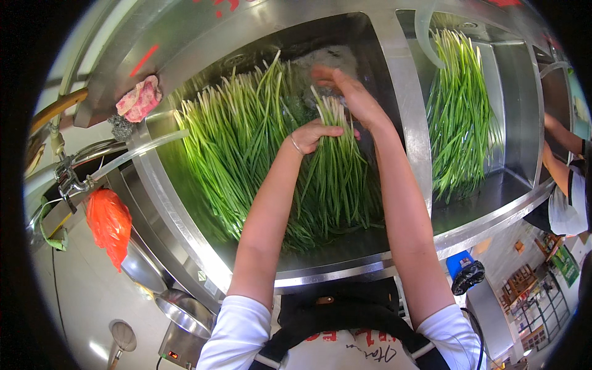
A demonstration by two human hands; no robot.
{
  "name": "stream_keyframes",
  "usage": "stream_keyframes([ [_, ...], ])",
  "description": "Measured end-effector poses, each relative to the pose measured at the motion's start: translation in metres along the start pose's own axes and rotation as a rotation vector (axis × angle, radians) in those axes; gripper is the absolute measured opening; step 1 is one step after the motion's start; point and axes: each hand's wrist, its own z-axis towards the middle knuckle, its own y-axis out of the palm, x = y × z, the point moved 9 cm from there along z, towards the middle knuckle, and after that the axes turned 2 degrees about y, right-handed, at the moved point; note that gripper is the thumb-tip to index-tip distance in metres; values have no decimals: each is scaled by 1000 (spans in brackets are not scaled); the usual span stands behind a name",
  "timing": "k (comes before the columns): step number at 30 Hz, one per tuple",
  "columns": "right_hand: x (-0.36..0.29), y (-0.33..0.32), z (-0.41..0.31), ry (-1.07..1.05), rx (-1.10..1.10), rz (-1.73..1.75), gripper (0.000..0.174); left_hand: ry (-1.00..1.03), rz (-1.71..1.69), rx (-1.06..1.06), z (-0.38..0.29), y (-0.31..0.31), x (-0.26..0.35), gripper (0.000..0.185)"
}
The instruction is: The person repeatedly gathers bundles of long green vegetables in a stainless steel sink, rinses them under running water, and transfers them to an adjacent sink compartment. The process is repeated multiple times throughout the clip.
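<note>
My left hand (pixel 319 135), with a bracelet at its wrist, grips a bunch of green chives (pixel 335 162) near the pale stem ends. Just above those ends, my right hand (pixel 349 90) is raised with its fingers spread and a little blurred, holding nothing. The bunch lies over the water of a stainless steel sink basin (pixel 409 115). A wide row of more chives (pixel 231 138) lies in the same basin to the left, pale ends pointing away from me.
In the right-hand basin lies another pile of chives (pixel 462 111) under a clear hose (pixel 424 34). A second hose (pixel 157 142) reaches over the left rim. A pink cloth (pixel 140 98) and steel scourer (pixel 121 127) sit at the left corner. Another person's arm (pixel 557 162) shows far right.
</note>
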Motion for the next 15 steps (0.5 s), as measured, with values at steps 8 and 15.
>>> stream_keyframes([
  [8,-4,23,-5,-211,-59,-383,31,-93,-9,335,-6,-35,-16,41],
  [15,8,-1,1,-107,46,-437,29,31,155,196,3,-17,-5,32],
])
